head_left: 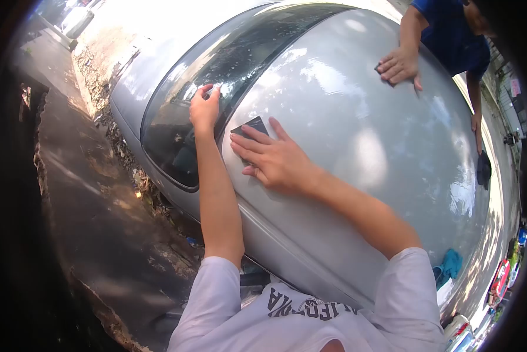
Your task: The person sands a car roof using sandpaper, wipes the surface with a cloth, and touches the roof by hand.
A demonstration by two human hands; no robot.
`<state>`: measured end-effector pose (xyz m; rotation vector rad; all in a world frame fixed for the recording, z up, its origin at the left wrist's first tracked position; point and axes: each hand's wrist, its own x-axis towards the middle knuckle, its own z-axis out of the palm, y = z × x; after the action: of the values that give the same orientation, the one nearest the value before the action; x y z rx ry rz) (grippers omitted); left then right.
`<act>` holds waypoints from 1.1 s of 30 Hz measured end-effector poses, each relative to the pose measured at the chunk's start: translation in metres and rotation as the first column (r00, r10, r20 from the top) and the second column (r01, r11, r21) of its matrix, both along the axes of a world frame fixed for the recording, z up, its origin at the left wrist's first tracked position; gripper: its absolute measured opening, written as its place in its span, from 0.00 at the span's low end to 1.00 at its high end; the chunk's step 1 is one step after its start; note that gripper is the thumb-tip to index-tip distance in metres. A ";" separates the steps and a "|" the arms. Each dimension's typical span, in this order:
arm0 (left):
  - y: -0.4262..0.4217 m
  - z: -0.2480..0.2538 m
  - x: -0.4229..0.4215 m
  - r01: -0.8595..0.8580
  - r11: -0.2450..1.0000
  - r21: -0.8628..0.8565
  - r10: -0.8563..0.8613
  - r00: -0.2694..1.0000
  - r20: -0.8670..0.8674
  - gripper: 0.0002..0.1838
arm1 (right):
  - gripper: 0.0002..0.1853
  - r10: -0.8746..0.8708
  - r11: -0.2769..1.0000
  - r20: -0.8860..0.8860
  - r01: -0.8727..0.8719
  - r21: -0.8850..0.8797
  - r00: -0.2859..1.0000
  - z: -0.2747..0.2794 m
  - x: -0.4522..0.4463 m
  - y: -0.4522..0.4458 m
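Note:
My right hand (272, 157) lies flat on the silver car roof (334, 141), fingers spread over a dark sheet of sandpaper (255, 125) and pressing it to the paint near the edge of the glass. Over the dark car window (175, 135) is my left hand (204, 110), its fingers curled. Something small and pale seems to sit between the thumb and forefinger, too unclear to name.
Across the roof, a person in dark blue rests a hand (399, 66) on the paint, with a small dark piece under the fingertips. A teal cloth (449, 265) lies at the roof's right side. Rubble and a concrete strip (93, 193) run along the left.

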<state>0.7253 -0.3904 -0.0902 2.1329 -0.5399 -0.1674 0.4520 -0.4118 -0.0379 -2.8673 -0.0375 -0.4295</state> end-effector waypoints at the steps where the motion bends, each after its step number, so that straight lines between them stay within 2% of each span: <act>1: 0.001 0.000 0.000 0.005 1.000 0.010 -0.004 1.000 -0.016 0.24 | 0.30 -0.149 0.988 0.036 0.150 -0.043 0.988 -0.001 -0.002 -0.032; 2: 0.002 -0.001 -0.002 0.014 1.000 0.005 -0.014 1.000 -0.015 0.24 | 0.30 -0.293 0.951 0.083 0.300 -0.077 0.952 0.000 0.000 -0.074; 3: 0.001 0.000 -0.001 0.025 1.000 -0.001 -0.025 1.000 -0.009 0.24 | 0.30 -0.495 0.867 0.045 0.497 -0.043 0.868 0.005 -0.003 -0.123; 4: -0.002 0.003 0.001 0.028 1.000 -0.006 -0.028 1.000 -0.007 0.24 | 0.30 -0.646 0.762 0.025 0.646 -0.043 0.763 0.007 -0.008 -0.174; 5: -0.003 0.005 0.002 0.020 1.000 -0.017 -0.021 0.999 -0.036 0.24 | 0.30 -0.773 0.634 -0.001 0.772 -0.044 0.634 0.023 -0.009 -0.188; 7: 0.000 0.005 -0.003 -0.002 1.000 -0.028 0.000 0.997 -0.073 0.24 | 0.30 -0.764 0.646 -0.038 0.763 -0.023 0.645 0.013 0.009 -0.169; 8: 0.001 0.008 -0.008 -0.008 0.999 0.053 0.010 0.999 -0.031 0.24 | 0.31 -0.646 0.759 0.077 0.650 -0.047 0.760 -0.004 0.025 -0.123; 9: -0.003 0.013 -0.014 -0.014 0.992 0.124 0.013 1.000 0.013 0.24 | 0.32 -0.517 0.846 0.113 0.526 -0.089 0.849 -0.007 0.033 -0.066; 10: -0.001 0.002 -0.007 0.014 0.996 0.090 -0.018 0.999 0.042 0.24 | 0.32 -0.365 0.924 0.080 0.371 -0.087 0.928 -0.009 0.031 -0.015; 11: 0.000 -0.009 0.003 0.030 0.997 0.075 -0.034 0.998 0.058 0.25 | 0.31 -0.201 0.979 0.077 0.199 0.037 0.977 -0.011 0.017 0.026; 13: 0.002 -0.018 0.014 0.068 0.998 -0.020 -0.068 0.998 -0.010 0.26 | 0.32 0.044 0.989 0.020 -0.046 0.141 0.999 -0.010 -0.034 0.053; 15: 0.001 0.000 -0.001 0.079 0.997 0.028 -0.079 0.997 0.014 0.27 | 0.34 -0.160 0.985 -0.017 0.161 0.060 0.987 0.004 -0.091 0.006; 16: -0.004 0.000 -0.001 0.081 0.995 0.063 -0.082 0.997 -0.001 0.28 | 0.33 -0.429 0.903 -0.023 0.429 0.010 0.903 0.007 -0.118 -0.037; 17: -0.006 0.002 -0.003 0.097 0.988 0.119 -0.100 0.995 0.026 0.29 | 0.32 -0.656 0.754 -0.003 0.656 -0.036 0.754 0.009 -0.144 -0.090; 18: -0.009 -0.006 0.002 0.092 0.980 0.173 -0.113 0.987 0.112 0.29 | 0.31 -0.856 0.515 0.022 0.856 -0.043 0.516 -0.004 -0.175 -0.145; 19: -0.008 0.006 -0.011 0.091 0.982 0.167 -0.119 0.979 0.165 0.29 | 0.31 -0.875 0.481 0.030 0.875 -0.046 0.483 -0.011 -0.183 -0.152; 20: -0.006 0.015 -0.016 0.114 0.976 0.187 -0.139 0.982 0.127 0.30 | 0.31 -0.929 0.370 0.000 0.928 -0.038 0.370 -0.015 -0.187 -0.151; 21: -0.008 -0.004 0.004 0.145 0.976 0.165 -0.168 0.977 0.134 0.30 | 0.31 -0.972 0.236 -0.025 0.971 -0.031 0.236 -0.013 -0.191 -0.146; 22: -0.007 -0.003 0.004 0.181 0.974 0.133 -0.197 0.972 0.124 0.31 | 0.32 -0.896 0.424 0.137 0.905 -0.027 0.423 -0.019 -0.175 -0.098; 23: -0.005 -0.004 0.002 0.271 0.960 0.070 -0.277 0.954 0.112 0.33 | 0.33 -0.815 0.568 0.144 0.823 0.008 0.561 -0.015 -0.157 -0.040; 24: -0.007 -0.006 0.008 0.313 0.939 0.141 -0.333 0.930 0.154 0.34 | 0.34 -0.691 0.722 0.123 0.690 0.059 0.712 -0.016 -0.143 0.018; 25: -0.009 -0.007 0.014 0.359 0.913 0.196 -0.388 0.911 0.137 0.35 | 0.35 -0.588 0.807 0.160 0.565 0.171 0.793 -0.018 -0.141 0.073; 26: -0.012 -0.015 0.028 0.381 0.901 0.208 -0.410 0.904 0.119 0.36 | 0.37 -0.516 0.855 0.150 0.499 0.140 0.843 -0.030 -0.146 0.120; 27: -0.010 -0.004 0.018 0.405 0.886 0.226 -0.432 0.898 0.084 0.37 | 0.37 -0.502 0.858 0.138 0.470 0.208 0.854 -0.041 -0.162 0.149; 28: -0.015 0.007 0.002 0.355 0.893 0.277 -0.390 0.917 0.081 0.38 | 0.38 -0.474 0.861 0.130 0.428 0.276 0.871 -0.049 -0.187 0.171; 29: -0.015 0.012 -0.012 0.287 0.902 0.321 -0.326 0.943 0.073 0.38 | 0.37 -0.622 0.758 0.074 0.575 0.309 0.779 -0.040 -0.225 0.172; 30: -0.018 0.004 -0.003 0.345 0.905 0.247 -0.358 0.934 0.005 0.38 | 0.36 -0.735 0.646 0.014 0.694 0.319 0.678 -0.028 -0.272 0.159; 31: -0.023 -0.003 0.008 0.391 0.906 0.163 -0.387 0.920 -0.057 0.38 | 0.35 -0.899 0.417 -0.022 0.870 0.264 0.438 -0.031 -0.316 0.145; 32: -0.026 -0.006 0.016 0.411 0.896 0.165 -0.415 0.910 -0.012 0.37 | 0.36 -0.987 0.142 -0.042 0.971 0.193 0.153 -0.028 -0.363 0.134; 33: -0.032 -0.011 0.024 0.437 0.883 0.170 -0.449 0.893 0.034 0.36 | 0.37 -0.993 -0.115 -0.047 0.983 0.143 -0.109 -0.055 -0.411 0.125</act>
<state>0.7494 -0.4221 -0.1015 2.1418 -1.0899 -0.4010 0.0409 -0.2873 -0.0927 -1.9928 2.2345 -0.6929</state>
